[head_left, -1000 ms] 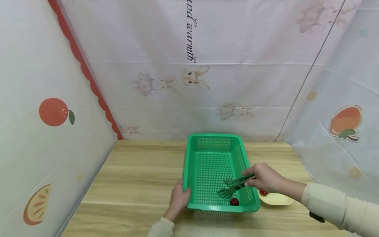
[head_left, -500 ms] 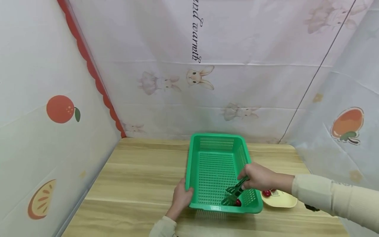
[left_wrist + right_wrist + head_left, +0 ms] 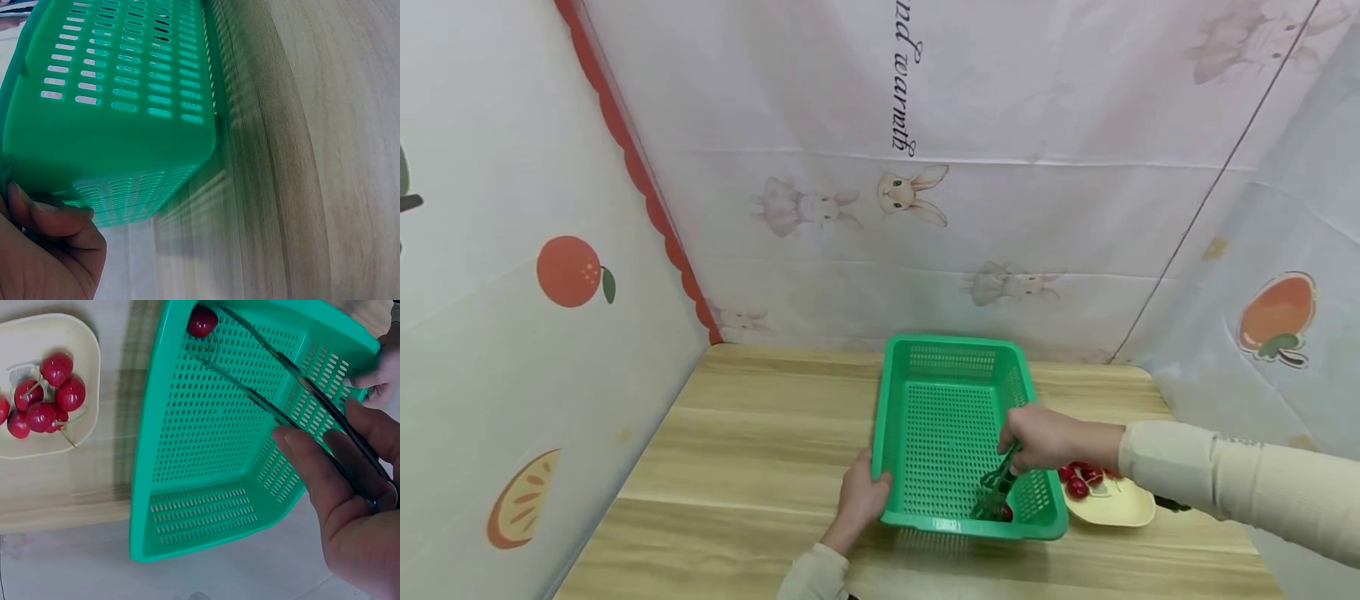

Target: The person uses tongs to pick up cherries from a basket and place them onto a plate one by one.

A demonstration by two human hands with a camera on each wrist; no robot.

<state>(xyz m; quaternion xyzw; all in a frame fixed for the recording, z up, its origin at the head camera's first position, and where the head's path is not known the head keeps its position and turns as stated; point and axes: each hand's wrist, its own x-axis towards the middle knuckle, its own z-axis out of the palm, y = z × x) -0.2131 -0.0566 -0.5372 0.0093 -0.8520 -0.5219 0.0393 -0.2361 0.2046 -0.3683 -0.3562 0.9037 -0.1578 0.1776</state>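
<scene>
A green plastic basket [image 3: 951, 433] with a perforated floor and sides stands on the table. My left hand [image 3: 861, 492] grips its rim by the near left corner; the left wrist view shows the fingers [image 3: 62, 222] curled at that edge. Over the right side reaches my right hand [image 3: 1041, 437], holding dark green tongs [image 3: 992, 492]. In the near right corner of the basket lies one red cherry [image 3: 202, 321] with a stem. The spread tips of the tongs [image 3: 300, 374] stand on either side of the cherry in the right wrist view.
A cream plate [image 3: 1112, 510] sits on the table just right of the basket, under my right forearm. Several red cherries [image 3: 40, 417] with stems are on it. Printed cloth walls [image 3: 820, 292] rise behind the wooden table [image 3: 760, 433] and at both sides.
My right hand has lowered the tongs toward the near right corner, so their tips now overlap the cherry. The left hand keeps its grip on the rim. More of the plate's cherries show.
</scene>
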